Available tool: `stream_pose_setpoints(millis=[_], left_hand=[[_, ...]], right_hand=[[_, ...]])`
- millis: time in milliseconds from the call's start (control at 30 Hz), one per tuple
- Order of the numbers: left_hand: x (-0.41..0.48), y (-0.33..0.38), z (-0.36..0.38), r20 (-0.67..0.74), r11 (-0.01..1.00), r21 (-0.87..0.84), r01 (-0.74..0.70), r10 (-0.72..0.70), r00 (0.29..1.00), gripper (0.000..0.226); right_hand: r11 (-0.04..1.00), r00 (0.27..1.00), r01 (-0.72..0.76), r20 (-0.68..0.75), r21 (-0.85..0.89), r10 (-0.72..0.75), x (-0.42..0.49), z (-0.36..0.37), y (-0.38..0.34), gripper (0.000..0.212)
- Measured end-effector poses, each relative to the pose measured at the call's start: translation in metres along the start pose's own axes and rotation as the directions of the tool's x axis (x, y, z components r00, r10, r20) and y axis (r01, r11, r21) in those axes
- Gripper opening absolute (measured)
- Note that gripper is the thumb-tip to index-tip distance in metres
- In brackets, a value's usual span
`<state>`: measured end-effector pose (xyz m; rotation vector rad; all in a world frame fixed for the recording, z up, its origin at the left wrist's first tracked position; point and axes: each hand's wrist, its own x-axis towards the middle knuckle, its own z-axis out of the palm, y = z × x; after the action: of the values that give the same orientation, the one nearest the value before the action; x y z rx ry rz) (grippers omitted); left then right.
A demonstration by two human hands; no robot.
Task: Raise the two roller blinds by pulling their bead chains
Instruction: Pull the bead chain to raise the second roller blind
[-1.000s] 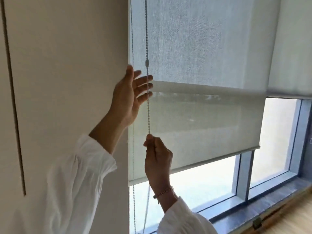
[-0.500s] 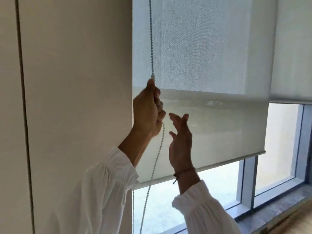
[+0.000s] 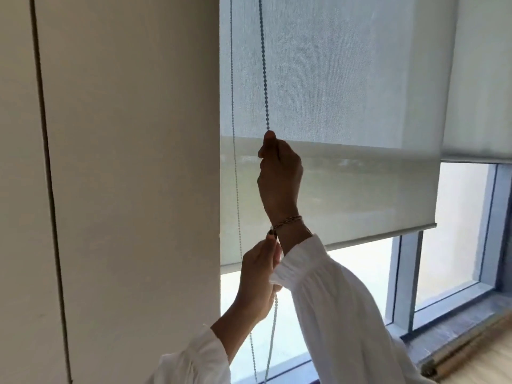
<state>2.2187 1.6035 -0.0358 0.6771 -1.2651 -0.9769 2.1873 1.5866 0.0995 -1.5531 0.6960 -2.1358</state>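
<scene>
A pale translucent roller blind (image 3: pixel 360 79) covers the upper window, its bottom bar (image 3: pixel 388 235) slanting across the middle. A second, shorter blind (image 3: pixel 482 79) hangs at the right. The near strand of the bead chain (image 3: pixel 262 65) runs down in front of the first blind; the other strand (image 3: pixel 234 134) hangs by the wall. My right hand (image 3: pixel 279 173) is raised and closed on the near strand at its top. My left hand (image 3: pixel 257 281) is lower, beside my right sleeve, closed on the same strand, which hangs slack below it.
A beige wall (image 3: pixel 124 176) with a dark vertical seam fills the left half. Blue-grey window frames (image 3: pixel 404 275) and a sill (image 3: pixel 457 322) lie at the lower right, with wooden floor (image 3: pixel 487 364) beyond.
My left hand has pulled the chain down from above to below my right wrist. My right hand has risen, closed on the chain higher up. The blind's bottom bar sits slightly higher.
</scene>
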Motion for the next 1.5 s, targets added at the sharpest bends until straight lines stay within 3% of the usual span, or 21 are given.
stream_pose_setpoints(millis=[100, 200, 300, 433, 567, 633, 700, 733, 767, 833, 900, 967, 1067, 1167, 1233, 1300, 1333, 1500], left_hand=[[0.008, 0.007, -0.002, -0.015, 0.984, -0.130, 0.119, -0.122, 0.992, 0.036], [0.020, 0.020, -0.008, -0.011, 0.975, -0.169, 0.141, -0.145, 0.989, 0.054], [0.033, 0.052, -0.012, 0.017, 0.979, -0.192, 0.065, -0.063, 0.998, 0.061], [0.051, 0.105, -0.010, 0.079, 0.986, -0.152, -0.064, 0.076, 0.994, 0.056], [0.056, 0.132, 0.002, 0.090, 0.989, -0.123, -0.088, 0.099, 0.991, 0.053], [0.056, 0.132, 0.012, 0.030, 0.987, 0.003, -0.161, 0.161, 0.986, 0.052], [0.060, 0.129, 0.022, -0.081, 0.888, 0.340, -0.311, 0.357, 0.930, 0.042], [0.062, 0.132, 0.025, -0.123, 0.856, 0.388, -0.342, 0.416, 0.901, 0.037], [0.064, 0.137, 0.029, -0.129, 0.880, 0.333, -0.337, 0.397, 0.909, 0.034], [0.066, 0.152, 0.035, -0.036, 0.968, 0.064, -0.241, 0.244, 0.969, 0.030], [0.065, 0.163, 0.036, 0.019, 0.981, -0.140, -0.136, 0.140, 0.990, 0.034], [0.065, 0.163, 0.037, 0.003, 0.973, -0.211, -0.091, 0.094, 0.996, 0.039], [0.062, 0.153, 0.041, 0.006, 0.976, -0.185, -0.117, 0.120, 0.993, 0.044], [0.052, 0.135, 0.036, -0.010, 0.975, -0.179, -0.129, 0.130, 0.992, 0.045], [0.046, 0.117, 0.028, -0.037, 0.976, -0.167, -0.139, 0.135, 0.990, 0.045], [0.038, 0.101, 0.022, -0.049, 0.977, -0.163, -0.137, 0.130, 0.990, 0.044], [0.034, 0.094, 0.020, -0.053, 0.978, -0.159, -0.136, 0.130, 0.990, 0.043], [0.022, 0.056, 0.006, -0.084, 0.986, -0.098, -0.137, 0.129, 0.988, 0.043]], right_hand=[[0.987, 0.986, 0.160, -0.056, -0.002, -0.159, -0.007, -0.007, 0.000, 0.041], [0.966, 0.962, 0.252, -0.090, -0.064, -0.257, -0.016, -0.017, 0.004, 0.037], [0.950, 0.953, 0.280, -0.077, -0.136, -0.292, -0.042, -0.025, 0.025, 0.029], [0.924, 0.932, 0.344, -0.062, -0.170, -0.358, -0.076, -0.040, 0.057, 0.036], [0.921, 0.932, 0.340, -0.060, -0.191, -0.357, -0.083, -0.051, 0.066, 0.042], [0.913, 0.924, 0.367, -0.045, -0.179, -0.381, -0.083, -0.052, 0.063, 0.050], [0.899, 0.914, 0.393, -0.026, -0.193, -0.405, -0.085, -0.051, 0.060, 0.053], [0.892, 0.910, 0.403, -0.016, -0.204, -0.414, -0.087, -0.049, 0.061, 0.054], [0.889, 0.908, 0.408, -0.008, -0.209, -0.418, -0.089, -0.048, 0.061, 0.054], [0.892, 0.911, 0.404, -0.001, -0.201, -0.413, -0.089, -0.048, 0.062, 0.053], [0.891, 0.909, 0.407, -0.004, -0.204, -0.416, -0.087, -0.050, 0.061, 0.054], [0.884, 0.907, 0.411, 0.000, -0.222, -0.422, -0.087, -0.051, 0.061, 0.054], [0.881, 0.905, 0.415, 0.000, -0.230, -0.426, -0.092, -0.053, 0.066, 0.051], [0.926, 0.948, 0.314, 0.018, -0.211, -0.317, -0.107, -0.057, 0.083, 0.046], [0.998, 0.998, 0.065, 0.019, -0.017, -0.065, -0.118, -0.060, 0.095, 0.041], [0.956, 0.981, -0.192, 0.073, 0.222, 0.180, -0.114, -0.059, 0.104, 0.036], [0.926, 0.968, -0.251, 0.088, 0.282, 0.236, -0.107, -0.058, 0.106, 0.034], [0.801, 0.931, -0.363, 0.214, 0.476, 0.295, -0.042, -0.049, 0.070, 0.026]])
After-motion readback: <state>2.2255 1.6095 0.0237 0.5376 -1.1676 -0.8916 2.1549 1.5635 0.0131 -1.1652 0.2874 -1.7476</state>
